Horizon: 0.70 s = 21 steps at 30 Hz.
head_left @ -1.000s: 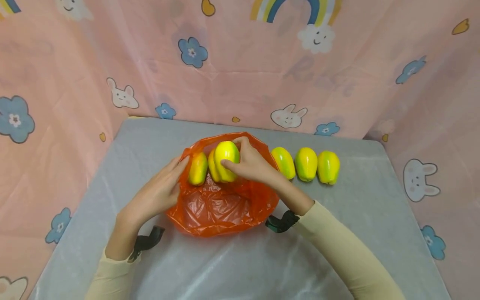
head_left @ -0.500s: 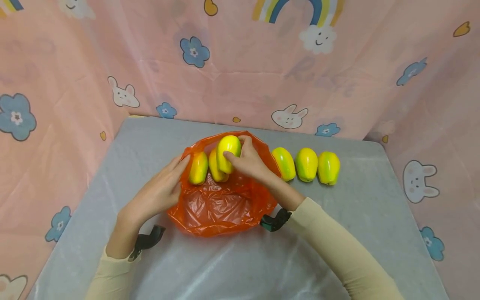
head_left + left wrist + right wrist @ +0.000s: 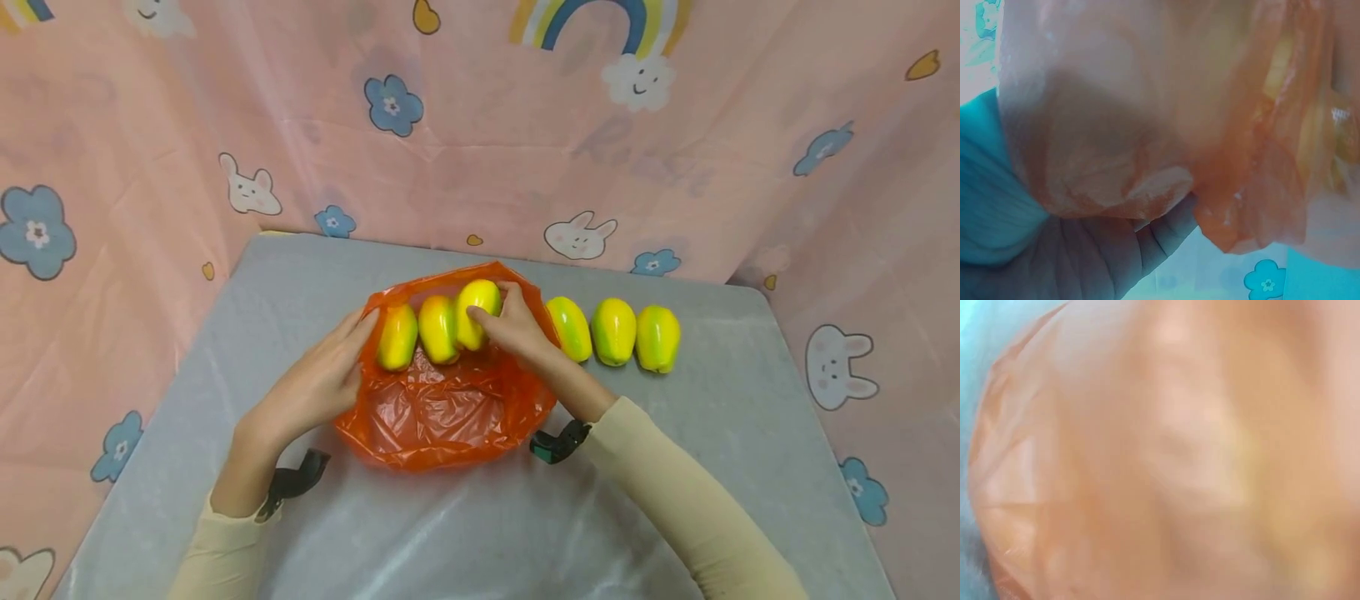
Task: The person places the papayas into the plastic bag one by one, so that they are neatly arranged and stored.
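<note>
An orange plastic bag (image 3: pixel 442 417) lies spread on the table with its mouth wide. My left hand (image 3: pixel 311 383) holds the bag's left rim, long fingers fairly straight along it; the thumb is partly hidden. Inside the bag are two glossy yellow-green papayas, a left papaya (image 3: pixel 397 337) and a middle papaya (image 3: pixel 438 330). Beside them, my right hand (image 3: pixel 517 321) grips a third papaya (image 3: pixel 476 315) between thumb and fingers, within the bag's mouth. In the left wrist view the bag (image 3: pixel 1110 137) covers most of the hand. Blur hides detail in the right wrist view.
Right of the bag, three more papayas (image 3: pixel 615 332) stand in a row on the grey-covered table (image 3: pixel 712 467). A pink patterned curtain (image 3: pixel 465 150) hangs behind and at both sides. A black wrist mount (image 3: pixel 558 442) is strapped to each wrist.
My right hand first lifted the gripped papaya a little, then moved it right and down beside the middle papaya, which now shows more fully. The left hand stays on the rim.
</note>
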### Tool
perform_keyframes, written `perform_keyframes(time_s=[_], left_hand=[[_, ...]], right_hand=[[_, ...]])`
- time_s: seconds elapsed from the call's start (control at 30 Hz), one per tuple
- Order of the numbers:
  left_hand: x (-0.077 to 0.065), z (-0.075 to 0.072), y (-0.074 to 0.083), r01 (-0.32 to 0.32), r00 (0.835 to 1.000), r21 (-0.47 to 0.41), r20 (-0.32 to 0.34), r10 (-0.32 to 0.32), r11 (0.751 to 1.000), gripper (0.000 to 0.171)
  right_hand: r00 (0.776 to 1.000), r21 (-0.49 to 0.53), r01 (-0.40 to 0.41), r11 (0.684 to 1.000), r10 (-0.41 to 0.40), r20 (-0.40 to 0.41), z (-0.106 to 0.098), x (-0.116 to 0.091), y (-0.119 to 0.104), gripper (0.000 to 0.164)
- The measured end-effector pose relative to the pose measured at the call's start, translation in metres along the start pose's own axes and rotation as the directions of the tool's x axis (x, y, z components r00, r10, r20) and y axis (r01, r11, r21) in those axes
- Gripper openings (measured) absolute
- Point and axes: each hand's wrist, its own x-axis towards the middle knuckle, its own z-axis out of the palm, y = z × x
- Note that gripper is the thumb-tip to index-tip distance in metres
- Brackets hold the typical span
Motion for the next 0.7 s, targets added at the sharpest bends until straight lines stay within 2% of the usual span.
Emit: perform_keyframes(time_s=[0.23,0.37,0.53,0.7], left_hand=[[-0.002,-0.001,0.0,-0.005,1.0,0.015,-0.007,0.005,1.0,0.08],[-0.003,-0.001,0.0,-0.004,1.0,0.017,-0.005,0.005,1.0,0.08],[-0.003,-0.003,0.0,-0.001,1.0,0.012,-0.013,0.001,1.0,0.08],[-0.004,-0.004,0.001,-0.009,1.0,-0.004,-0.022,0.009,1.0,0.081]], right_hand=[[0.999,-0.175,0.042,0.984,-0.039,0.017,-0.004,0.001,0.011,0.078],[0.997,-0.281,0.083,0.956,-0.077,0.031,-0.006,0.001,0.018,0.079],[0.988,-0.358,0.155,0.921,-0.145,0.054,-0.007,0.002,0.025,0.078],[0.989,-0.438,0.145,0.887,-0.138,0.048,-0.007,0.0,0.026,0.078]])
